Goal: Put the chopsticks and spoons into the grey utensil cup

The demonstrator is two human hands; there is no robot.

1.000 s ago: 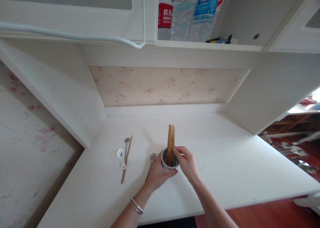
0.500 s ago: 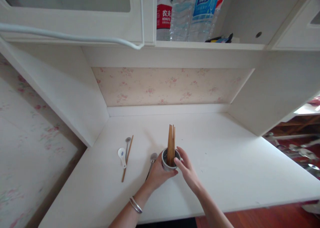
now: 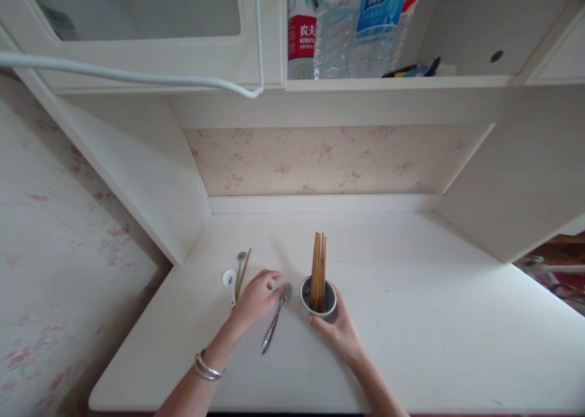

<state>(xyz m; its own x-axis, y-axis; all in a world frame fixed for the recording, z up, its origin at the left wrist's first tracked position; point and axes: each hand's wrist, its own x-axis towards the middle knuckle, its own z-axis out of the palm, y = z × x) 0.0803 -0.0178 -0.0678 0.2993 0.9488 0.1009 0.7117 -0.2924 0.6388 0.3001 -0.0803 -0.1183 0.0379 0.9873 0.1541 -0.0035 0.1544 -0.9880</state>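
Observation:
A metal cup (image 3: 319, 302) stands on the white desk (image 3: 411, 319) with several wooden chopsticks (image 3: 319, 270) upright in it. My right hand (image 3: 337, 334) wraps round the cup's near side. My left hand (image 3: 256, 295), bangles on its wrist, lies just left of the cup with curled fingers touching the bowl end of a metal spoon (image 3: 275, 319) that lies flat on the desk. Further left lie a white ceramic spoon (image 3: 229, 280), a small metal spoon (image 3: 240, 260) and a single chopstick (image 3: 244, 270).
The desk sits in an alcove with a floral back panel (image 3: 329, 160) and white side walls. A shelf above holds water bottles (image 3: 356, 27). A white cable (image 3: 137, 74) runs along the upper cabinet. The desk's front edge is near my arms.
My left hand let go of the cup and moved left onto the metal spoon. My right hand came off the chopsticks and took hold of the cup. The view shifted slightly.

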